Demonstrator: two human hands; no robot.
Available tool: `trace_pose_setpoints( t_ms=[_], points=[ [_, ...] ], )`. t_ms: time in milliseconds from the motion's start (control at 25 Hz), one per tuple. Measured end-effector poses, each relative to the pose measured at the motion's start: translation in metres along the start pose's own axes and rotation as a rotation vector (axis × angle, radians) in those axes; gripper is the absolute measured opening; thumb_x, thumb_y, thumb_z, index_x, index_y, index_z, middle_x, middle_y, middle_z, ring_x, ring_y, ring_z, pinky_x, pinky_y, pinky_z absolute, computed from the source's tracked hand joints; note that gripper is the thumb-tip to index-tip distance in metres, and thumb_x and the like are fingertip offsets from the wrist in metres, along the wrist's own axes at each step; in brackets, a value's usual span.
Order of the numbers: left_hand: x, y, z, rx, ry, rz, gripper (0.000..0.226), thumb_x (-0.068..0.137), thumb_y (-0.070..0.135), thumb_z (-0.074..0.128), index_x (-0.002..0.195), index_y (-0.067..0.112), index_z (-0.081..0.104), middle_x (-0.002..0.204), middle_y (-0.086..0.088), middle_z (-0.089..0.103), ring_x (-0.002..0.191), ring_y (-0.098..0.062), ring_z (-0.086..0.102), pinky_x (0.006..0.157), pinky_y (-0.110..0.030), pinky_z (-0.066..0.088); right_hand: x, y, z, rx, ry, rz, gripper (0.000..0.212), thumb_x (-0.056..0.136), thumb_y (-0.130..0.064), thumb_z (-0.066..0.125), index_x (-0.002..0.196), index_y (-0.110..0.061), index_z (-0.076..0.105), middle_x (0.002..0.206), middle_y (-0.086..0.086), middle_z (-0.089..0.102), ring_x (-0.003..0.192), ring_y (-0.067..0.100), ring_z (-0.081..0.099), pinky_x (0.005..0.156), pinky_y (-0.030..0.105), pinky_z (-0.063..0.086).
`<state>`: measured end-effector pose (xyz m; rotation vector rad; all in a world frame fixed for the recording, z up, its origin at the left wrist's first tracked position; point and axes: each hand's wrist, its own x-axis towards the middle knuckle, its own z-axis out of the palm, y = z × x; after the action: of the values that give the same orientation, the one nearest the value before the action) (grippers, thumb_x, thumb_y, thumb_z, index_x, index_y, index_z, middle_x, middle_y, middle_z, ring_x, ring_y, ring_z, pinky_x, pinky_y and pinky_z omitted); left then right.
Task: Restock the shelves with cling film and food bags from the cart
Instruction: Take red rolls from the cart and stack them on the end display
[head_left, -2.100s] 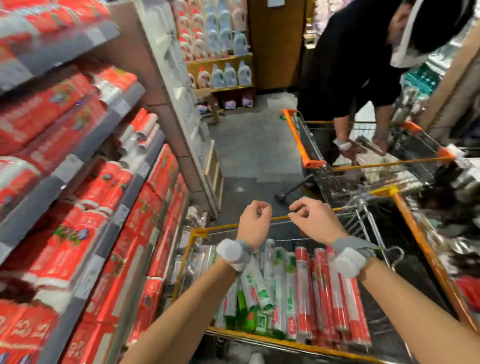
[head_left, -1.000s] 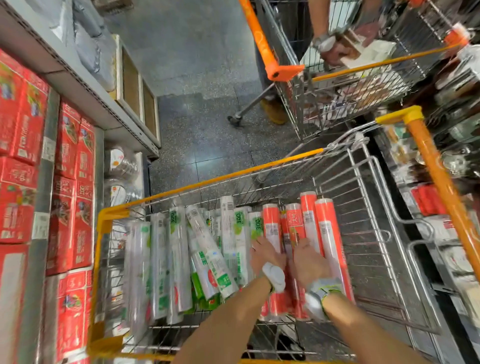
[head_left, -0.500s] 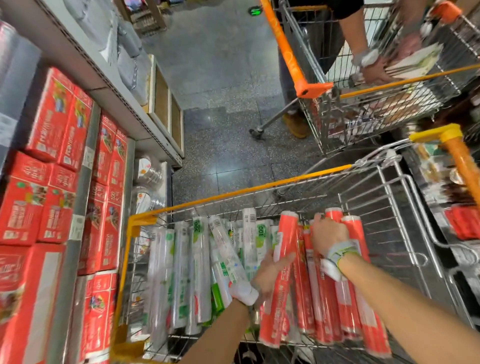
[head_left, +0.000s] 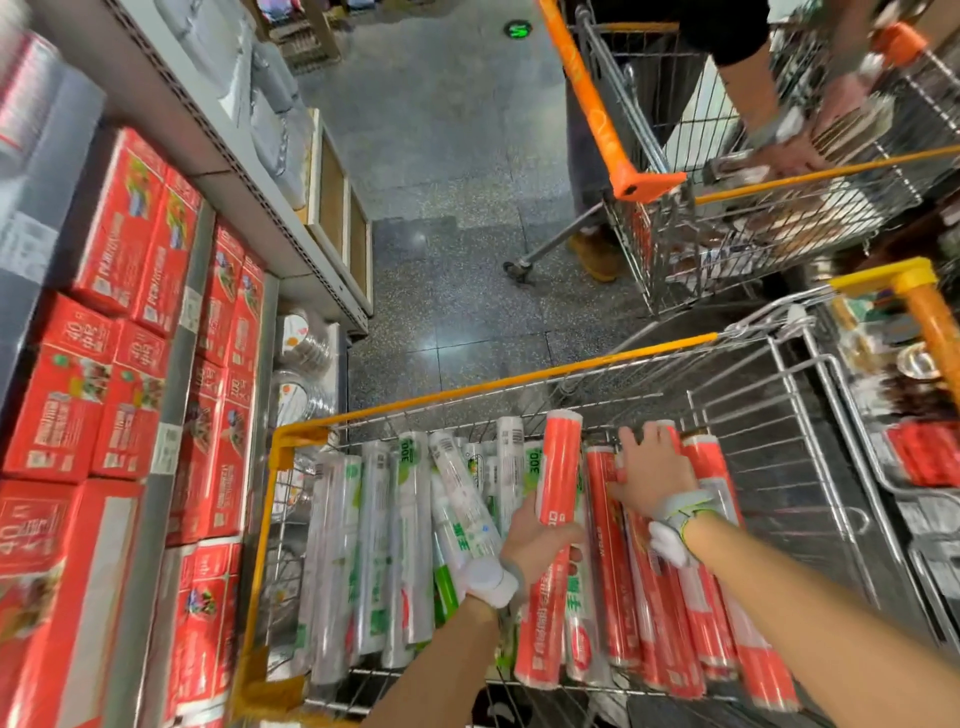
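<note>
Cart (head_left: 467, 387): rolls (head_left: 374, 545); L grip (head_left: 535, 540) holds red roll (head_left: 558, 462).

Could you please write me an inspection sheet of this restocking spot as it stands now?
Surface: wire cart with a yellow rim, on a grey speckled floor.
Job's things: green-and-white rolls lie at its left, red rolls at its right; red boxes fill the shelves at left.
Clutter: shiny round trays low down beside the cart.
Hands: left hand grips one red roll, raised above the others; right hand rests on the red rolls, fingers spread.
Cables: nothing seen.
Surroundings: another person's hand works in a second cart with an orange handle.
</note>
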<state>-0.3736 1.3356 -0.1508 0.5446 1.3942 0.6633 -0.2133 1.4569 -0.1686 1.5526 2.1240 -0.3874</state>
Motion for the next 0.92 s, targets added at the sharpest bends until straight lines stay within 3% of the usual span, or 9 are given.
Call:
trace_pose_setpoints(
  t_ms=[160, 400, 520, 600, 720, 840, 920],
  points=[
    [0.001, -0.005, -0.005, 0.056, 0.009, 0.024, 0.048, 0.072, 0.002, 0.069, 0.108, 0.032, 0.057, 0.089, -0.012, 0.059, 0.078, -0.02, 0.063, 0.08, -0.044, 0.06, -0.006, -0.013, -0.004, 0.201, -0.088, -0.054, 0.062, 0.084, -0.038, 0.066, 0.126, -0.009, 0.031, 0.129, 0.016, 0.052, 0.118, 0.035, 0.054, 0.089, 0.04, 0.046],
    [-0.014, -0.001, -0.015, 0.088, -0.022, -0.013, 0.051, 0.063, 0.007, 0.072, 0.11, 0.02, 0.059, 0.092, -0.012, 0.058, 0.092, -0.036, 0.064, 0.083, -0.061, 0.054, -0.023, -0.02, -0.017, 0.214, -0.12, -0.078, 0.046, 0.096, -0.037, 0.049, 0.126, -0.005, 0.037, 0.131, 0.021, 0.039, 0.111, 0.041, 0.055, 0.085, 0.043, 0.046],
    [-0.031, 0.009, -0.02, 0.058, -0.046, -0.015, 0.042, 0.076, 0.0, 0.071, 0.105, 0.027, 0.057, 0.101, -0.017, 0.058, 0.094, -0.037, 0.066, 0.076, -0.053, 0.059, -0.031, -0.016, -0.045, 0.379, 0.006, 0.025, 0.036, 0.093, -0.042, 0.051, 0.112, -0.011, 0.044, 0.12, 0.017, 0.044, 0.103, 0.041, 0.056, 0.087, 0.046, 0.049],
    [-0.044, 0.015, -0.023, 0.081, -0.042, 0.002, 0.041, 0.078, 0.0, 0.073, 0.106, 0.025, 0.057, 0.103, -0.019, 0.063, 0.094, -0.033, 0.068, 0.08, -0.053, 0.059, -0.036, -0.017, -0.072, 0.524, 0.107, 0.123, 0.032, 0.091, -0.042, 0.052, 0.106, -0.014, 0.045, 0.117, 0.015, 0.045, 0.102, 0.041, 0.055, 0.087, 0.043, 0.046],
    [-0.071, 0.034, -0.035, 0.19, -0.044, 0.067, 0.047, 0.076, 0.002, 0.077, 0.113, 0.022, 0.057, 0.1, -0.017, 0.068, 0.091, -0.031, 0.07, 0.077, -0.047, 0.06, -0.049, -0.016, -0.115, 0.637, 0.169, 0.194, 0.04, 0.086, -0.049, 0.049, 0.106, -0.015, 0.051, 0.115, 0.015, 0.048, 0.105, 0.038, 0.054, 0.085, 0.039, 0.043],
    [-0.1, 0.058, -0.058, 0.374, -0.032, 0.094, 0.055, 0.07, 0.012, 0.082, 0.115, 0.02, 0.053, 0.102, -0.016, 0.067, 0.079, -0.023, 0.07, 0.068, -0.037, 0.059, -0.053, -0.012, -0.14, 0.773, 0.225, 0.188, 0.043, 0.065, -0.059, 0.037, 0.071, -0.017, 0.045, 0.083, 0.017, 0.051, 0.077, 0.032, 0.058, 0.065, 0.033, 0.038],
    [-0.125, 0.071, -0.075, 0.527, 0.002, 0.166, 0.052, 0.07, 0.022, 0.084, 0.112, 0.021, 0.054, 0.094, -0.002, 0.065, 0.075, -0.008, 0.064, 0.07, -0.021, 0.055, -0.067, -0.018, -0.162, 0.846, 0.264, 0.194, 0.037, 0.069, -0.054, 0.042, 0.062, -0.017, 0.037, 0.072, 0.014, 0.044, 0.069, 0.029, 0.051, 0.062, 0.033, 0.034]
  ],
)
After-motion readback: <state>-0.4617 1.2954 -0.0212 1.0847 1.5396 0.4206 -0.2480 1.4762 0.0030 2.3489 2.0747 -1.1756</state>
